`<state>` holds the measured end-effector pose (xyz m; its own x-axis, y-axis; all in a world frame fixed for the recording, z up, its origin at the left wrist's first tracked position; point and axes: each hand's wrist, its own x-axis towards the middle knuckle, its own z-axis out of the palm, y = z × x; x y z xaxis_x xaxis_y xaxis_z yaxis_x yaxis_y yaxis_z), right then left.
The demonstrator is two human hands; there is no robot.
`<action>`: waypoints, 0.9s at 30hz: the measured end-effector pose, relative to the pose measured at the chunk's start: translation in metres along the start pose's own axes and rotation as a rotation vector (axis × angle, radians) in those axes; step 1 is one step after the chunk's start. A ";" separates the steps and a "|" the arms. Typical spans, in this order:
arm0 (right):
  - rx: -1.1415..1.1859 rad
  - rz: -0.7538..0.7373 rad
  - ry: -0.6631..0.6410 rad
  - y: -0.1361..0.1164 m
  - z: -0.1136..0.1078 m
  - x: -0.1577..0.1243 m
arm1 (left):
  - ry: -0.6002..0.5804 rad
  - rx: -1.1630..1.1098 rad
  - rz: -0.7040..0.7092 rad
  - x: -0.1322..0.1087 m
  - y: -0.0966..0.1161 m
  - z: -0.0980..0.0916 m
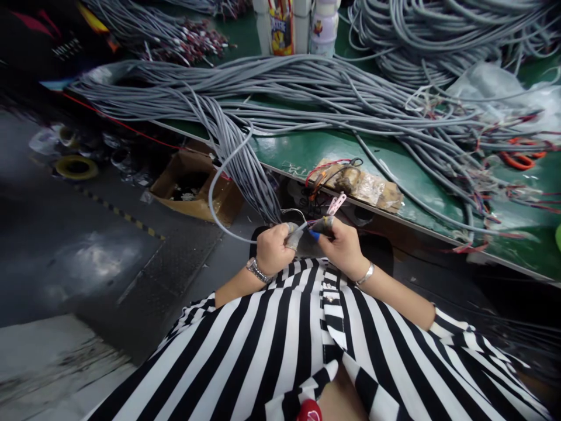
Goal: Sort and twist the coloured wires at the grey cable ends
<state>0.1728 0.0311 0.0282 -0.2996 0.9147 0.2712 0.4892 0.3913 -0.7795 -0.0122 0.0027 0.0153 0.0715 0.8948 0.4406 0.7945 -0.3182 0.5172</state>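
Note:
My left hand is closed around the end of a grey cable, which loops up and left from it. Thin coloured wires come out of the cable end toward my right hand. That hand pinches these wires between thumb and finger; a blue cover sits on one of its fingertips. Grey wraps show on fingers of both hands. Just behind the left hand, a thick bundle of grey cables hangs over the table edge. A pink clip is close beyond the right hand.
Long grey cables lie across the green table. Orange-handled scissors rest at right among stripped wire ends. Taped brown cardboard sits at the front edge. A cardboard box stands on the floor at left. Bottles stand at the back.

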 end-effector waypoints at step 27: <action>0.199 -0.184 -0.002 -0.044 -0.020 0.001 | -0.163 -1.661 -0.835 -0.016 -0.015 -0.007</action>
<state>0.1672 0.0166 0.0741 -0.3700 0.8299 0.4175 0.2562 0.5231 -0.8128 -0.0297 -0.0086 0.0058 0.1525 0.9461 -0.2858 -0.6684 0.3117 0.6753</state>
